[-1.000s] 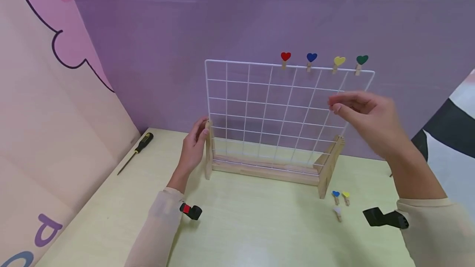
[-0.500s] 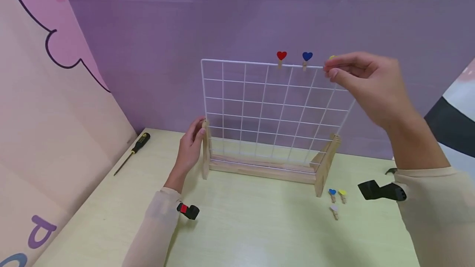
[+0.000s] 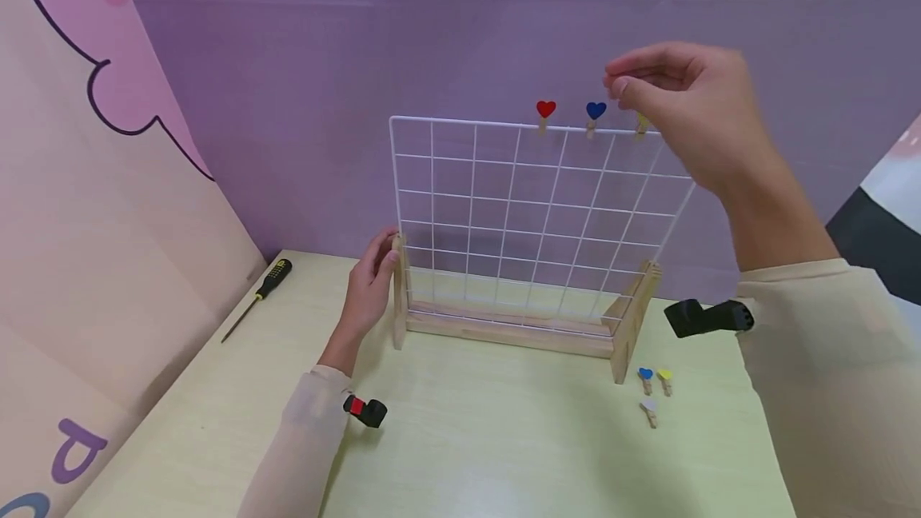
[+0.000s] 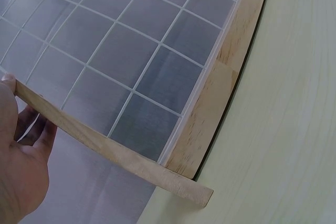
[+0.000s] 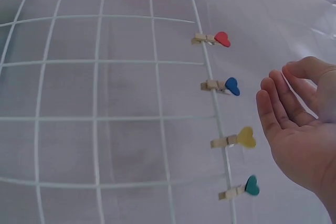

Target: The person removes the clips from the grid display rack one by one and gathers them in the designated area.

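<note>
My left hand [image 3: 368, 286] grips the left end post of a wooden stand [image 3: 504, 334], thumb on one side and fingers on the other. In the stand leans a white wire grid [image 4: 116, 22]. Heart-topped mini clothespins line its top wire: a red clothespin [image 3: 546, 109], a blue clothespin [image 3: 596, 110], a yellow clothespin [image 5: 245, 137] and a green clothespin [image 5: 252, 185]. Above that wire, beside the blue and yellow hearts, hovers my right hand [image 3: 691, 114]. Its fingers are loosely bent with nothing seen between them; from the head view it hides the green clothespin.
Three loose clothespins lie by the stand's right foot: a blue one [image 3: 646, 378], a yellow one [image 3: 665, 380] and a pale one [image 3: 649, 412]. A black-handled screwdriver [image 3: 268, 284] lies at the table's left edge. A purple backdrop [image 3: 288, 102] rises behind the grid.
My right hand has risen from in front of the grid's right side to above its top wire, shifting slightly left. The left hand keeps its place on the post.
</note>
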